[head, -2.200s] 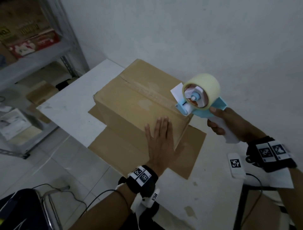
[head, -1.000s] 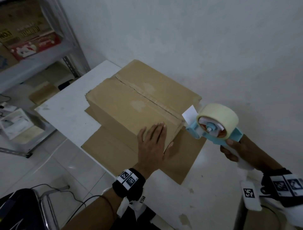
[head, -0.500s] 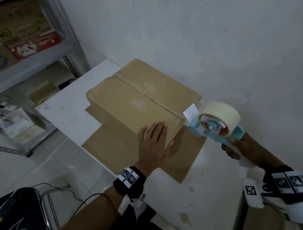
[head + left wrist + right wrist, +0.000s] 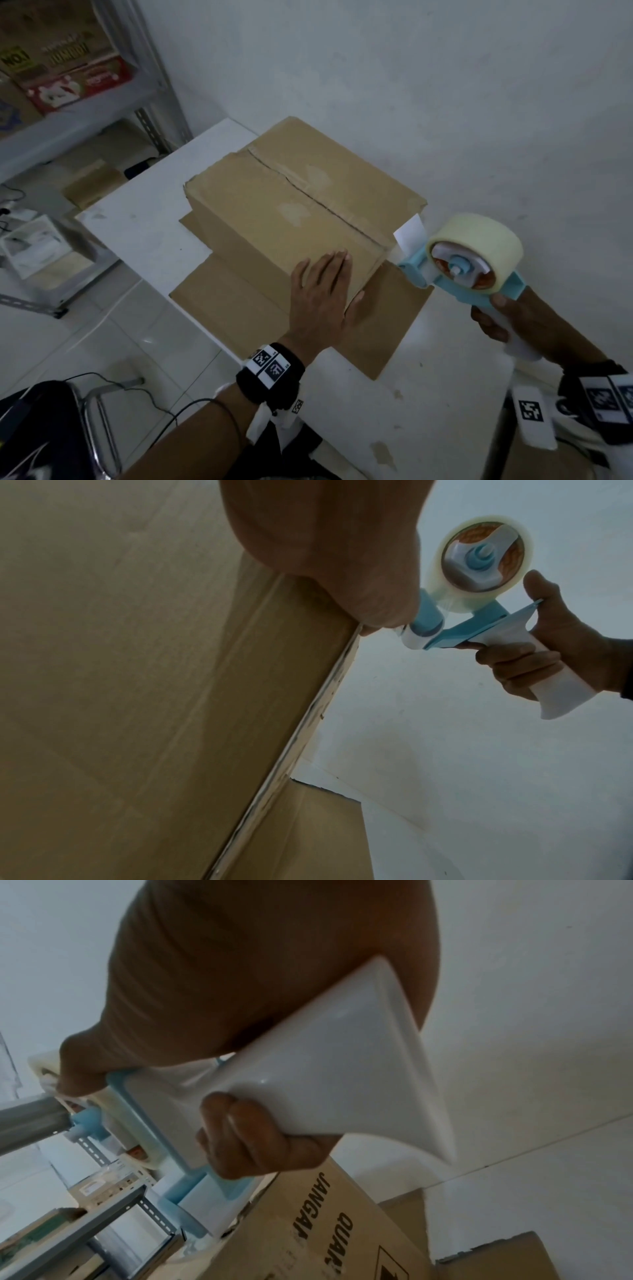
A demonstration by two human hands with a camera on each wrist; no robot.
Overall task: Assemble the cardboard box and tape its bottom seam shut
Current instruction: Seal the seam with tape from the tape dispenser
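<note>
A brown cardboard box (image 4: 274,205) stands upside down on the white table (image 4: 144,233), its bottom flaps folded shut with the seam (image 4: 318,198) running across the top. Its lower flaps lie spread flat on the table. My left hand (image 4: 322,294) presses flat with straight fingers against the box's near side at the right corner (image 4: 325,561). My right hand (image 4: 507,318) grips the white handle of a blue tape dispenser (image 4: 469,263) with a clear tape roll. The dispenser's nose sits just off the box's right edge at the seam end (image 4: 421,634). The right wrist view shows my fingers wrapped round the handle (image 4: 325,1085).
A metal shelf rack (image 4: 85,113) with printed cartons stands at the left. A white wall (image 4: 445,85) rises right behind the box. A chair frame (image 4: 96,411) and cables lie on the tiled floor at lower left. Another printed carton (image 4: 342,1231) sits below the right hand.
The dispenser dropped from above the box to its right edge, then rose slightly toward the seam end. My left hand stays pressed on the box's near side.
</note>
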